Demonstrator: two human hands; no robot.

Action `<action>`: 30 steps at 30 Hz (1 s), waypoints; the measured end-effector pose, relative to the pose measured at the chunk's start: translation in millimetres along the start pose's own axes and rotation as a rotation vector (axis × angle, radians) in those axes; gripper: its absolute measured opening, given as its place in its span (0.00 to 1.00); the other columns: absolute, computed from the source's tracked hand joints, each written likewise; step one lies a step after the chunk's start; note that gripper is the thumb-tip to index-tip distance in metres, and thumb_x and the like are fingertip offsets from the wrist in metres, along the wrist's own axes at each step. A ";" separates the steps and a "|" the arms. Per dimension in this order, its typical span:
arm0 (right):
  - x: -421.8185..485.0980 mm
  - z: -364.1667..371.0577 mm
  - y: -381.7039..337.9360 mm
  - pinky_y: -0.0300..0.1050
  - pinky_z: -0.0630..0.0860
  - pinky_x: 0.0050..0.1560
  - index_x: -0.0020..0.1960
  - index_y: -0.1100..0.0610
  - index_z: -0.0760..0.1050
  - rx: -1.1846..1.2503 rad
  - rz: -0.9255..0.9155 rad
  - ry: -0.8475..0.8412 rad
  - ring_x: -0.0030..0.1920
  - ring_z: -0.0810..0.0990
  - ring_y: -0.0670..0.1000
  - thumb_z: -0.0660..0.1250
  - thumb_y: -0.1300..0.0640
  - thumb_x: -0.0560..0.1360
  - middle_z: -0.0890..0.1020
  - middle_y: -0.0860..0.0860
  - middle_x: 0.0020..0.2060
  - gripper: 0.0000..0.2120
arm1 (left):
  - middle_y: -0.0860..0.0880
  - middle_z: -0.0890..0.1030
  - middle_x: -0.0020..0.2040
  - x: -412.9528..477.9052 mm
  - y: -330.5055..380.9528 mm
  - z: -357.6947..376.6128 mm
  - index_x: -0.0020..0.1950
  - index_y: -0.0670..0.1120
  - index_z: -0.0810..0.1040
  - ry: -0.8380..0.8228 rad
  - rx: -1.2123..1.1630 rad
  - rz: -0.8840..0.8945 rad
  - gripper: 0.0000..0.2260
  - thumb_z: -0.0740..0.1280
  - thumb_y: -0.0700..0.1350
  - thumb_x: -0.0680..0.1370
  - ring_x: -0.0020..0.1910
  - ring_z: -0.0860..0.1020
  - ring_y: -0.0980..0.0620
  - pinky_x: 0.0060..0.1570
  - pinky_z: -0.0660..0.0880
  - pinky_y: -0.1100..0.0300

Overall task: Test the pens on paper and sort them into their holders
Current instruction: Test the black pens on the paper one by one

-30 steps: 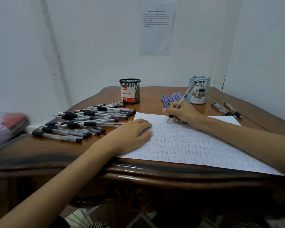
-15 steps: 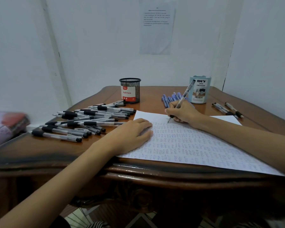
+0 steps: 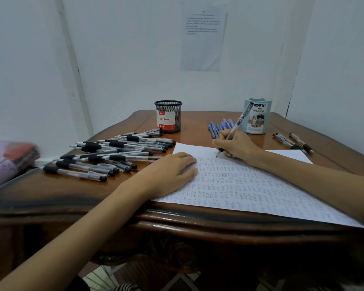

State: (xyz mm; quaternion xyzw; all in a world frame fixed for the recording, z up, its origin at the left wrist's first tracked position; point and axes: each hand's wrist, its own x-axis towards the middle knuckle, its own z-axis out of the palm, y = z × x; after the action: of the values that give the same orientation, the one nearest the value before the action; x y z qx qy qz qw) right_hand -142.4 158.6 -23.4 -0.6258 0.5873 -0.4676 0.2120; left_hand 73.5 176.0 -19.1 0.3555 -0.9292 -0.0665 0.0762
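My right hand [image 3: 236, 144] grips a clear pen with a black cap end [image 3: 239, 120], its tip touching the white paper [image 3: 250, 185] near the sheet's far edge. The paper is covered in rows of small blue marks. My left hand [image 3: 172, 171] lies flat on the paper's left part, fingers straight. Several black-grip pens [image 3: 114, 154] lie in a heap on the left of the table. A black mesh holder [image 3: 168, 116] labelled "Ball Pens" stands behind them. A light blue holder [image 3: 257, 116] stands at the back right, with several blue pens [image 3: 220, 126] lying beside it.
Three black-tipped pens [image 3: 292, 141] lie at the far right of the wooden table [image 3: 72, 192]. A pink and red bundle [image 3: 8, 158] sits off the table's left edge. White walls close in behind, with a printed sheet [image 3: 203, 36] taped up.
My right hand with the pen has shifted slightly along the top of the paper. My left hand has stayed in place.
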 end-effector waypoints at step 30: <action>11.0 -36.6 -5.5 0.30 0.60 0.18 0.42 0.56 0.74 -0.035 0.194 0.132 0.26 0.65 0.44 0.63 0.53 0.78 0.68 0.49 0.29 0.09 | 0.53 0.63 0.73 0.2 -1.6 0.4 0.75 0.50 0.61 0.005 -0.004 0.013 0.22 0.52 0.55 0.81 0.69 0.64 0.56 0.67 0.60 0.61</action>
State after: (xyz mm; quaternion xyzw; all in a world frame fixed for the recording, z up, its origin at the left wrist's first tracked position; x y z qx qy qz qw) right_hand -171.3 160.0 2.1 -0.5376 0.6657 -0.4746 0.2062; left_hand 74.4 174.8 -19.7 0.3494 -0.9312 -0.0668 0.0796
